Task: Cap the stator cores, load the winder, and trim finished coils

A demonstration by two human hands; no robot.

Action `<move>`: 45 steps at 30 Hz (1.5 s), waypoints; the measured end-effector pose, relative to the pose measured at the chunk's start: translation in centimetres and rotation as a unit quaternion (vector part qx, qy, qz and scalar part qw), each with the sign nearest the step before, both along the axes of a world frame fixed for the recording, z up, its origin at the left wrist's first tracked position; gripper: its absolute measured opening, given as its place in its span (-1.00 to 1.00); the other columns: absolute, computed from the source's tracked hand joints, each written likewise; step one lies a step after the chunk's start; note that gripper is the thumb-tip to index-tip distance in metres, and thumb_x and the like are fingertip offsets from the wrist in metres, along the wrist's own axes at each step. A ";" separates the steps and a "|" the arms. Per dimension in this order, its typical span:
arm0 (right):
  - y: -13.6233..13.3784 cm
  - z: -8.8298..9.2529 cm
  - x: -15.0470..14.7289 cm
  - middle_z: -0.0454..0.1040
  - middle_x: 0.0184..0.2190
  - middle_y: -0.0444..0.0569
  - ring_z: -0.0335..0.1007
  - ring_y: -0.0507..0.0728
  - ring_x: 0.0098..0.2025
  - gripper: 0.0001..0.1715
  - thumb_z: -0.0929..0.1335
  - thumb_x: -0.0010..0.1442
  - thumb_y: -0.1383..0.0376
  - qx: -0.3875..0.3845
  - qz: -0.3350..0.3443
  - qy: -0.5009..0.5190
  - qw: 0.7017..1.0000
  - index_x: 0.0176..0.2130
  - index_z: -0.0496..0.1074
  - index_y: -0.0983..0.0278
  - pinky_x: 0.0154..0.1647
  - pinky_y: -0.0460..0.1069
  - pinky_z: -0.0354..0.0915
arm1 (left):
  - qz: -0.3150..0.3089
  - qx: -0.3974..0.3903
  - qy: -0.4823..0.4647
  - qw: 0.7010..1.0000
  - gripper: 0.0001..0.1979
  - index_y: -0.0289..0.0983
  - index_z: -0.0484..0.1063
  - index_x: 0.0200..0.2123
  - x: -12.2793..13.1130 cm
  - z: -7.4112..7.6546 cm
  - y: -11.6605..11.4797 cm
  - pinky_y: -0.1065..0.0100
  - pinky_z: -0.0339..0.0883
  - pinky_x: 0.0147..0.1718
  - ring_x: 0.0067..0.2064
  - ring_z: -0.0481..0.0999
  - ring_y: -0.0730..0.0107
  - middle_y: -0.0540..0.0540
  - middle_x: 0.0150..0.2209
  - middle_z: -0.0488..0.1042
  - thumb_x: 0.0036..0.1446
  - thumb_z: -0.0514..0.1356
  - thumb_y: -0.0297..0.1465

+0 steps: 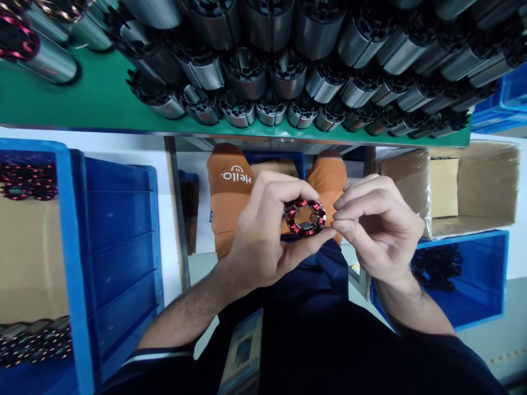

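Over the lap, my left hand [263, 230] is closed round a motor stator [290, 220], its thumb and index finger on the rim. Red copper windings ring the stator's open middle, and that round end faces up toward me. Just right of it, my right hand [379, 225] is closed in a pinch, fingertips close to the stator's edge. Whatever those fingertips hold, if anything, is too small to make out. The stator's lower body is hidden behind the left hand.
Rows of metal stator cores [272, 112] with black ends stand on a green bench [111, 104]. A red-wound stator [53, 57] lies at left. Blue crates [119, 219] flank me, one holding wound parts. A cardboard box [473, 186] and a blue bin [481, 285] with black pieces stand right.
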State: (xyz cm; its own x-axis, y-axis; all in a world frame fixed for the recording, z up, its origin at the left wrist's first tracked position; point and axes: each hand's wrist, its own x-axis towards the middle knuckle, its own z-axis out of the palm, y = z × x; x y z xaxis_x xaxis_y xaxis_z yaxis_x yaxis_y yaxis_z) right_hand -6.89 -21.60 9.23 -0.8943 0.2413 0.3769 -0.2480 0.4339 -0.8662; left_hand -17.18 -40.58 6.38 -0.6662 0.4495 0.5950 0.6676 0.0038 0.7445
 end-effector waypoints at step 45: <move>3.4 6.1 0.1 0.85 0.11 0.01 0.84 0.32 0.13 -0.93 0.64 0.50 0.22 0.040 0.166 -0.225 0.959 -0.13 0.78 0.05 0.27 0.26 0.77 | -0.071 -0.129 0.019 0.989 -0.75 -0.10 0.66 0.15 0.8 1.2 -1.4 0.24 0.76 -0.01 -0.11 0.87 0.22 -0.01 -0.08 0.84 0.46 0.48 -0.32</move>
State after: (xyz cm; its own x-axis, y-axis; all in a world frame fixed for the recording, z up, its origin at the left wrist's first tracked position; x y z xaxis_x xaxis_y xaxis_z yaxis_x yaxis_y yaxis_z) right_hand -6.82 -18.23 15.37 -0.9933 -0.0993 -0.0598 0.0067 0.4656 -0.8850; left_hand -16.38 -41.97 7.61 -0.5646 0.6772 0.4718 0.7031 0.0952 0.7047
